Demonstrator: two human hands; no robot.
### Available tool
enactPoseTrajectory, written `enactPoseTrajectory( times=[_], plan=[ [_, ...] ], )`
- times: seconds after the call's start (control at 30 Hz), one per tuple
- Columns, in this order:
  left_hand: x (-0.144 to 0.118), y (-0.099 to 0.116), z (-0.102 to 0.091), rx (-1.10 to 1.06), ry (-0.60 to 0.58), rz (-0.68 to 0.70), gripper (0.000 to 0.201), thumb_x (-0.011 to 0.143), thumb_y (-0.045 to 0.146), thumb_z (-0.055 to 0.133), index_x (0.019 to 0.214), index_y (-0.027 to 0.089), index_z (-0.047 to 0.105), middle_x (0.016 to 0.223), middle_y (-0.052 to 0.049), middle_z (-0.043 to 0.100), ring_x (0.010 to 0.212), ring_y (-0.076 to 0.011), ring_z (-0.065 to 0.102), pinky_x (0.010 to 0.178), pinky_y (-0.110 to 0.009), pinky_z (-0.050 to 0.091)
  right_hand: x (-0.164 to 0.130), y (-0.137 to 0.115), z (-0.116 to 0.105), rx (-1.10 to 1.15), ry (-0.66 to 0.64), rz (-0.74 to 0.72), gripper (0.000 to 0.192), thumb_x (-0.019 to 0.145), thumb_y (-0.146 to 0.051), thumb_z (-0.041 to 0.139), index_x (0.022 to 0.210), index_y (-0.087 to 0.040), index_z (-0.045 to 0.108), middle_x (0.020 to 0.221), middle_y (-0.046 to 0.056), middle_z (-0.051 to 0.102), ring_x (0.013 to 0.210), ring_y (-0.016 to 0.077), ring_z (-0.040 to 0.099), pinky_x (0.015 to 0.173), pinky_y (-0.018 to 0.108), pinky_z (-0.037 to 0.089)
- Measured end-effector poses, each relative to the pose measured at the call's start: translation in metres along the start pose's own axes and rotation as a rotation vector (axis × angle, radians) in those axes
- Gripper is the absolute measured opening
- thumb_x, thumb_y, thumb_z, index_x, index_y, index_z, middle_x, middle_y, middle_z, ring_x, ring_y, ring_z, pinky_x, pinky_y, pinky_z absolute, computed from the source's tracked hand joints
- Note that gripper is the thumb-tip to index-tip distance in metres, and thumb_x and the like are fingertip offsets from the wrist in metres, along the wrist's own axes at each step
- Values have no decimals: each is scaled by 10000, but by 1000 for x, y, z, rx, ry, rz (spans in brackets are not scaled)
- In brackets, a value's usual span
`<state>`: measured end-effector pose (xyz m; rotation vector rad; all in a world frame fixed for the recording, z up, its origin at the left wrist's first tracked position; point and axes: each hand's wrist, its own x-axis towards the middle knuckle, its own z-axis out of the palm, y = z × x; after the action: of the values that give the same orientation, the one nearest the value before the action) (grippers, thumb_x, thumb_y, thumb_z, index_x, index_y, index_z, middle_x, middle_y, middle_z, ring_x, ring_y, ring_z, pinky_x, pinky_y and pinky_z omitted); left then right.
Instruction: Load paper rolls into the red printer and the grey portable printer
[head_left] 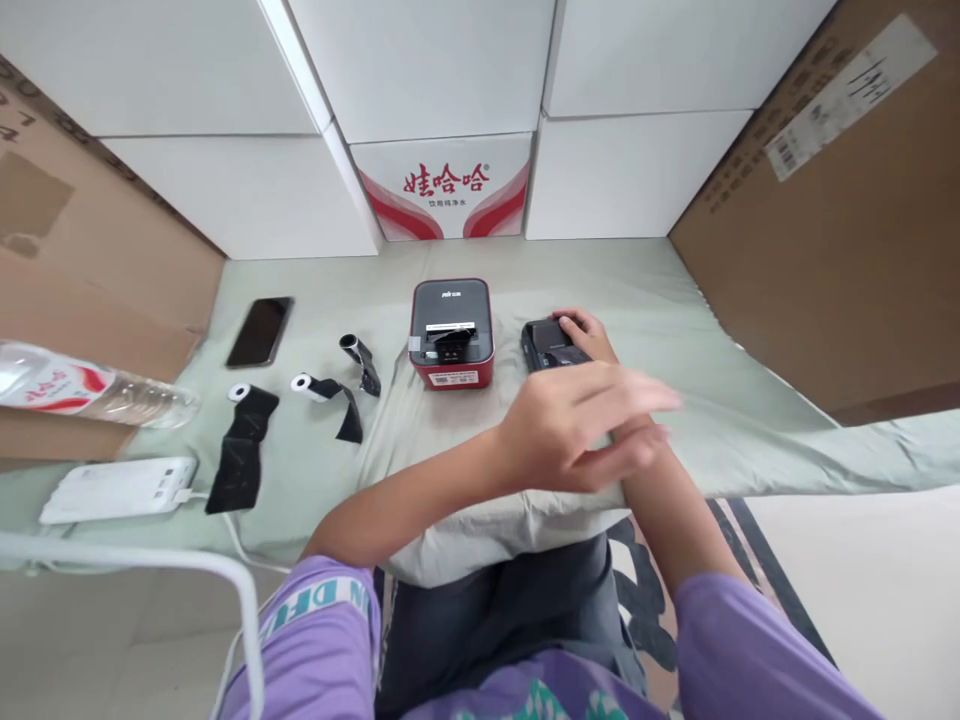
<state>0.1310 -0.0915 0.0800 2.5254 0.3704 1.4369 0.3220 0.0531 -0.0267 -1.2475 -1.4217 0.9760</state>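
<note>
My right hand (pixel 589 335) rests at the far right edge of a small black boxy device (pixel 550 345), gripping it with the thumb on top. The device lies on the cloth, partly hidden behind my left hand. My left hand (pixel 585 425) hangs over my right wrist and forearm, fingers stretched out and thumb apart, with nothing in it; its fingertips are blurred. To the left of the device stands a red and black receipt printer (pixel 452 335) with a dark strip in its slot.
Rolls of black-sided paper (pixel 244 440) lie partly unrolled left of the printer, near a phone (pixel 260 332). A power bank (pixel 118 490) with a cable and a water bottle (pixel 90 385) sit farther left. White boxes (pixel 442 70) line the back; cardboard boxes (pixel 840 240) flank both sides.
</note>
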Motion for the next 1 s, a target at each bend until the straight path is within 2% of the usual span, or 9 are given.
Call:
enactPoseTrajectory(
  times=[0.07,0.13,0.2,0.27,0.37,0.5,0.7,0.8,1.0],
  plan=[
    [-17,-22,28,63,-3,115,275,1004,274,482,1177,192,680,1164,-83,759,1170,-194,699,995,-348,589,2,2,1,19,24,-8,447,767,-629,703,968,-231,722,1041,68,763,1028,267,681,1027,461,515],
    [-45,-38,49,147,-73,191,239,968,308,522,1108,195,679,1161,-104,747,1203,-237,684,993,-400,587,4,5,3,33,44,-10,457,745,-635,709,944,-224,721,1004,63,764,992,260,682,1011,462,517],
    [-70,-48,63,224,-105,71,206,947,321,528,1057,203,656,1118,-113,730,1141,-259,698,950,-433,591,7,9,4,39,50,-18,454,736,-629,714,933,-221,724,986,61,765,967,254,684,996,457,521],
    [-84,-52,70,253,-91,-181,269,939,370,544,1118,179,606,1202,-170,679,1245,-305,634,1032,-506,543,8,11,5,48,49,-24,449,740,-619,715,938,-216,726,990,67,765,955,250,685,979,449,528],
    [-87,-54,72,264,-50,-513,431,964,437,533,1249,117,496,1470,-286,487,1505,-372,380,1181,-595,397,9,12,5,76,42,-13,448,746,-614,721,951,-215,722,1009,73,765,967,247,690,977,440,531],
    [-82,-60,73,274,-151,-730,505,1008,460,489,1342,91,403,1663,-328,220,1597,-389,189,1234,-601,317,9,13,5,94,28,1,451,744,-629,730,950,-228,717,1011,61,764,971,237,689,977,425,531],
    [-82,-69,67,253,-228,-804,641,1021,493,459,1502,103,291,1679,-294,247,1588,-354,252,1268,-585,270,9,16,7,98,68,-11,502,759,-700,702,945,-234,709,1010,58,753,995,236,687,985,402,531],
    [-82,-73,64,239,-238,-807,689,1027,506,440,1562,127,232,1682,-270,267,1575,-341,294,1268,-572,276,8,18,7,106,122,-1,595,795,-803,596,980,-245,684,1067,72,739,1061,242,687,1012,402,528],
    [-84,-77,62,267,-261,-770,753,1009,528,481,1574,95,237,1693,-298,200,1595,-378,211,1238,-582,306,5,17,9,131,116,46,814,812,-944,355,1160,-258,621,1268,130,669,1149,275,698,994,425,564]
  ],
)
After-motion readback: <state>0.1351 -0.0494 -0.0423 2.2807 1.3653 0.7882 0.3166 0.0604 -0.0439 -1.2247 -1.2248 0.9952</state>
